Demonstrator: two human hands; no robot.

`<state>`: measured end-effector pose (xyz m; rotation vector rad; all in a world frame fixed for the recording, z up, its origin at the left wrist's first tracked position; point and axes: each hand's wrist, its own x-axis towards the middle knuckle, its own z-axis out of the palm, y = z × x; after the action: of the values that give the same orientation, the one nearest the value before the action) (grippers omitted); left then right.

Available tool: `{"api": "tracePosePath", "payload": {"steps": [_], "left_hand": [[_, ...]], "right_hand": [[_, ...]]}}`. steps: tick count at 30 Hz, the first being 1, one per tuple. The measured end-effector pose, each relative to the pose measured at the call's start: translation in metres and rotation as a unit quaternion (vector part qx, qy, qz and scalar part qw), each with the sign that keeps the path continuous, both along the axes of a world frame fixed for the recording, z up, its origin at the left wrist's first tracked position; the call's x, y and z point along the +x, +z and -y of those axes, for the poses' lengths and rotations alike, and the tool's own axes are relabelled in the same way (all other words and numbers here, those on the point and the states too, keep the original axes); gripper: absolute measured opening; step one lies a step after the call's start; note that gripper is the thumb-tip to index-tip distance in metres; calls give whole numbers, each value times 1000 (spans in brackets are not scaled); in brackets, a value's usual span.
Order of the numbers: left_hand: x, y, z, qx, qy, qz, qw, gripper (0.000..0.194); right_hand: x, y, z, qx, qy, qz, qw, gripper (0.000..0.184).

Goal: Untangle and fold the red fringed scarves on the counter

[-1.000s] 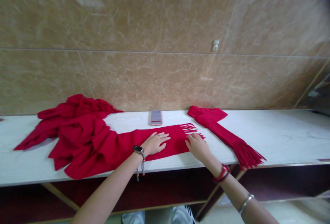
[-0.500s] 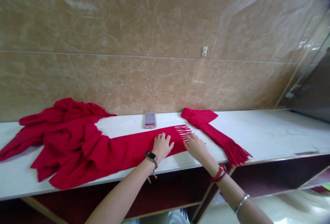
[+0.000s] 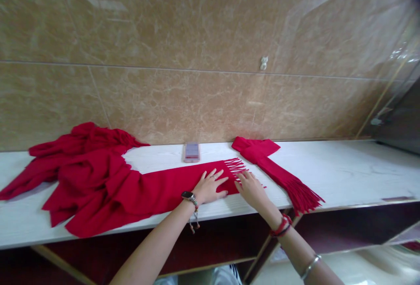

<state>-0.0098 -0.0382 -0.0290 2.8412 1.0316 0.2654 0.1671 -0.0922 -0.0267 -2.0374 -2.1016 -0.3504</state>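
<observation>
A red fringed scarf [image 3: 177,186] lies along the white counter, flat towards its right end and rumpled on the left. My left hand [image 3: 210,187] rests on the flat part with its fingers spread, a ring on one finger. At the scarf's fringed end is my right hand [image 3: 252,189], its fingers bent over the tassels and partly hidden; whether it grips any strands I cannot tell. Farther right, a second red scarf [image 3: 269,162] lies folded over itself, its fringe pointing at the front edge.
More crumpled red cloth [image 3: 88,138] is heaped at the back left. A phone [image 3: 191,152] lies near the wall on the white counter [image 3: 344,167]. Dark open shelves [image 3: 210,243] run underneath. A small white figure [image 3: 264,63] is fixed to the tiled wall.
My left hand has spread its fingers and lies flatter on the scarf, a little to the right. The right hand stays by the fringe. The view has shifted slightly.
</observation>
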Motion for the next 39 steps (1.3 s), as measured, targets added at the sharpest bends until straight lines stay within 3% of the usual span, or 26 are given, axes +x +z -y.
{"api": "tracePosePath", "payload": {"steps": [2, 5, 10, 14, 17, 19, 22, 26, 30, 34, 39], "left_hand": [[0, -2, 2, 31, 52, 32, 998, 53], [0, -3, 4, 44, 132, 43, 989, 50], [0, -5, 2, -4, 137, -12, 990, 50], [2, -8, -1, 40, 210, 38, 976, 52], [2, -9, 0, 45, 287, 43, 956, 53], [3, -9, 0, 22, 295, 20, 955, 53], [3, -9, 0, 8, 290, 7, 957, 53], [2, -7, -1, 5, 288, 15, 957, 53], [1, -8, 0, 17, 301, 30, 953, 50], [2, -11, 2, 44, 359, 39, 931, 48], [0, -5, 1, -9, 367, 14, 930, 53]], "right_hand": [[-9, -3, -1, -17, 9, 0, 1000, 24], [-6, -10, -1, -1, -44, 4, 999, 25], [23, -8, -6, -12, -145, 4, 989, 31], [12, 3, -24, 0, -73, -2, 997, 31], [-5, 3, -43, -48, 2, -30, 998, 33], [-9, -2, -53, -50, 1, -30, 998, 33], [-1, -6, -62, -34, -54, -18, 998, 35], [11, 0, -71, -35, -108, -10, 993, 33], [-1, 2, -90, 8, -43, -23, 999, 41], [-11, -15, -108, -42, 55, -41, 997, 46], [-7, -30, -108, -39, 66, -49, 996, 40]]}}
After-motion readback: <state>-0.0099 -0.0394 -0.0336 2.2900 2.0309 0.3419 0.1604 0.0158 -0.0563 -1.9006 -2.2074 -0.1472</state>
